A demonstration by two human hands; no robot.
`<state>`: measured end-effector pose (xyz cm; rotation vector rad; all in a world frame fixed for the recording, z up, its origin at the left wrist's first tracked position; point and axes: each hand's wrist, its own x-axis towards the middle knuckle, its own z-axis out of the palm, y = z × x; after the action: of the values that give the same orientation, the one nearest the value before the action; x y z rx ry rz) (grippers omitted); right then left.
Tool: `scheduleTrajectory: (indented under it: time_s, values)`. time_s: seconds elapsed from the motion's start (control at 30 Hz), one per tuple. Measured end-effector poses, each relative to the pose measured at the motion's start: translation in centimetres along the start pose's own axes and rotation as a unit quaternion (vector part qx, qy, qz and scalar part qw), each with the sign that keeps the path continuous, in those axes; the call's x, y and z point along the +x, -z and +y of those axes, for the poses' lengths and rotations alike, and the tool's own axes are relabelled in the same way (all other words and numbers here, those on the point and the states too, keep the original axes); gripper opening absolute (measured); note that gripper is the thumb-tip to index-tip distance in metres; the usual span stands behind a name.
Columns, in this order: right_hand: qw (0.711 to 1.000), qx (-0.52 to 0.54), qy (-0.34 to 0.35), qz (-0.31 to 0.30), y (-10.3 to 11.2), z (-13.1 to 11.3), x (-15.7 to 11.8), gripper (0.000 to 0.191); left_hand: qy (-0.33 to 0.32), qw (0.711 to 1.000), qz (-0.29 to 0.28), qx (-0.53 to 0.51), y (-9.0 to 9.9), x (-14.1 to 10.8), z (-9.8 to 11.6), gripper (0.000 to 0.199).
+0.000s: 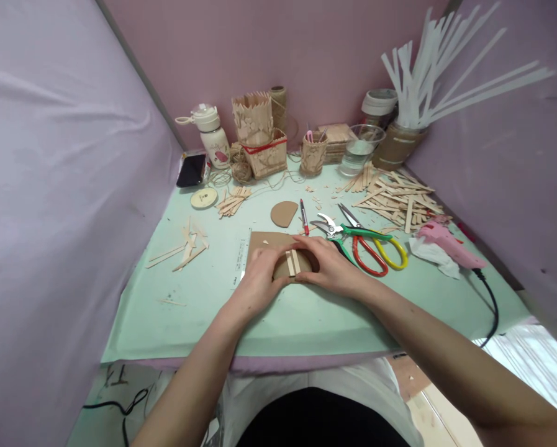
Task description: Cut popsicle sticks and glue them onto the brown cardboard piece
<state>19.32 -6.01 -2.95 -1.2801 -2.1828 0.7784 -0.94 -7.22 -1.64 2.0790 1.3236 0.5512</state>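
A rounded cardboard piece (305, 263) lies over a larger brown cardboard sheet (259, 239), with two short pale wooden strips (291, 263) side by side across it. My left hand (262, 270) is curled on its left edge, thumb near the front. On the right edge my right hand (327, 264) grips the same piece, fingers bent round the back. A second cardboard piece (284, 214) with one straight edge rests behind the hands, beside a red and black marker (303, 217).
Green-handled pruners (348, 231) and scissors with red and yellow handles (370, 254) lie right of my hands. Farther right are a pink glue gun (450, 245) and a heap of wooden sticks (399, 198). A water bowl (359, 152) and stick-covered containers (266, 155) stand behind.
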Motion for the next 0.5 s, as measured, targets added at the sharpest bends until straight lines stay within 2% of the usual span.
scheduleTrajectory:
  time_s: [0.2,0.37,0.5]
  values:
    - [1.0,0.012,0.013,0.009,-0.12,0.43,-0.07,0.075,-0.048,0.995,-0.026,0.088,-0.2,0.04,-0.24,0.029]
    - [1.0,0.017,0.02,-0.005,0.26,0.26,-0.22,0.074,-0.066,0.993,-0.014,0.097,-0.45,0.08,-0.66,0.03]
    - [0.999,0.022,0.023,0.008,0.1,0.32,-0.29,0.073,-0.065,0.993,-0.016,0.094,-0.45,0.03,-0.76,0.032]
